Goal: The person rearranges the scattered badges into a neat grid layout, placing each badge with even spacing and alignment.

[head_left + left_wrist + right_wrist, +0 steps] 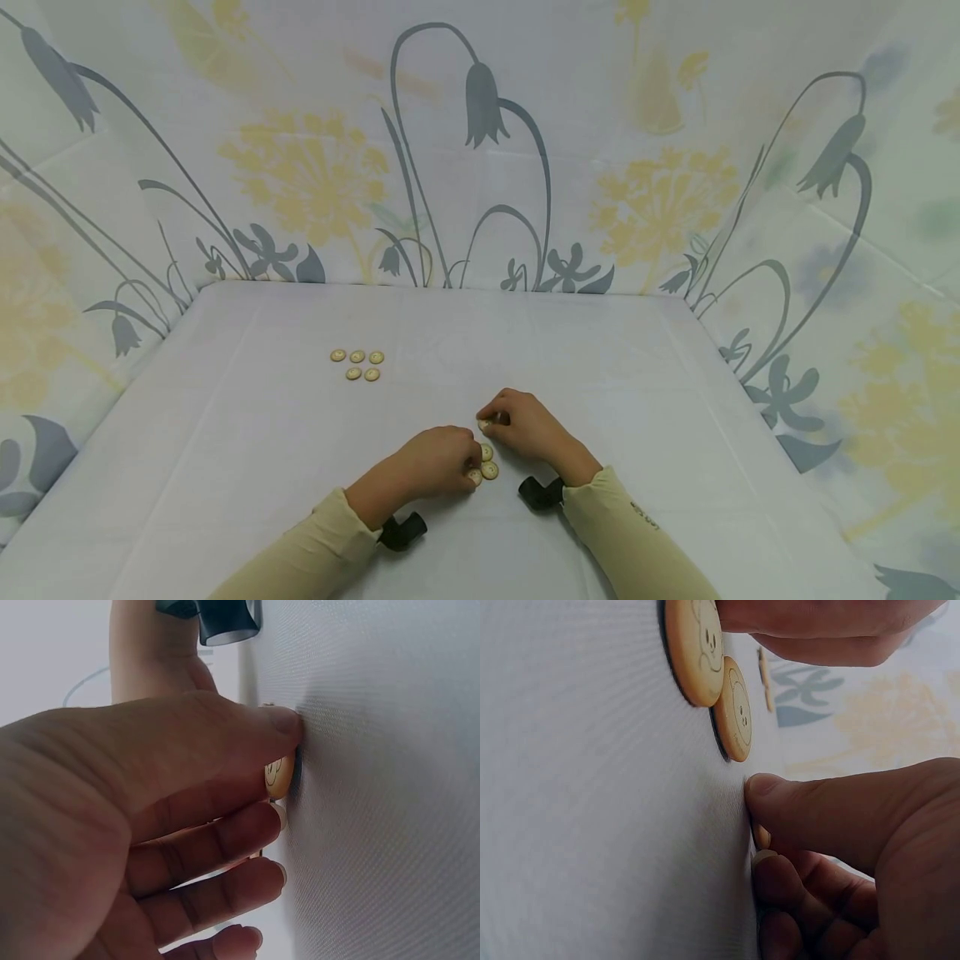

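My left hand (438,458) pinches a small round wooden disc (474,477) low at the tabletop. In the left wrist view, that disc (279,776) shows a printed line drawing below the thumb. To its right lie two more discs, one upper (487,452) and one lower (490,471), edge to edge. The right wrist view shows faces drawn on the nearer disc (695,649) and the one beyond it (735,712). Farther back, my right hand (528,425) grips another disc (483,425) between thumb and fingers, close against the tabletop; its thumb partly covers this disc (762,836).
Several matching discs (357,357) lie in two short rows at the back left of the white-covered table (600,358). Flower-printed cloth (465,192) rises along the back and sides. Black wrist cameras, left (403,532) and right (540,493), hang under the sleeves.
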A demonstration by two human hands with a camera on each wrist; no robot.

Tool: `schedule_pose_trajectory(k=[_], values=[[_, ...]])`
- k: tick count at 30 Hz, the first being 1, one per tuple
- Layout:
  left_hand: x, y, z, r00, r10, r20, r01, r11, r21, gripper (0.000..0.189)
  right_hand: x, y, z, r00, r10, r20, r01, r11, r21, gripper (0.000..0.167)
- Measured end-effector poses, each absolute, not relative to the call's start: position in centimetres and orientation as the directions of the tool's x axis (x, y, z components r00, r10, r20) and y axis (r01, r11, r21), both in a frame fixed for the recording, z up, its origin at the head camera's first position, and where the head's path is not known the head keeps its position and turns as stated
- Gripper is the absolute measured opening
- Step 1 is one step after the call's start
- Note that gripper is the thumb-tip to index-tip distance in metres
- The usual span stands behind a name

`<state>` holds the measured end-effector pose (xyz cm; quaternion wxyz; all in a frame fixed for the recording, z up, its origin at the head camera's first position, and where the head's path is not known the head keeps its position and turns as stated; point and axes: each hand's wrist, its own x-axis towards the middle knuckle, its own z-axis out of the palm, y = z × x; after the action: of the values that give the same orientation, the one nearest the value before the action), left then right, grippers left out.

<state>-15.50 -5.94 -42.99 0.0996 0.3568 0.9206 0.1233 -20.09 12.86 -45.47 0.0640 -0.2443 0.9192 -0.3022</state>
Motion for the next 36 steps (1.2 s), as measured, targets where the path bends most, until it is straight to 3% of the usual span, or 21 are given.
schedule_pose_trajectory(k=[11,36], values=[[-14.8,-5.9,-42.6,-0.738,0.673,-0.056,0.65,0.73,0.209,0.007,-20.0,12.9,-45.4,-0.875,-0.484,0.022,-0.404,0.705,-0.583,0.017],[-16.4,-7.7,-41.6,-0.809,0.588,-0.024,0.568,0.792,0.223,0.008,-20.1,12.9,-45.5,-0.873,-0.486,0.024,-0.408,0.704,-0.582,0.017]])
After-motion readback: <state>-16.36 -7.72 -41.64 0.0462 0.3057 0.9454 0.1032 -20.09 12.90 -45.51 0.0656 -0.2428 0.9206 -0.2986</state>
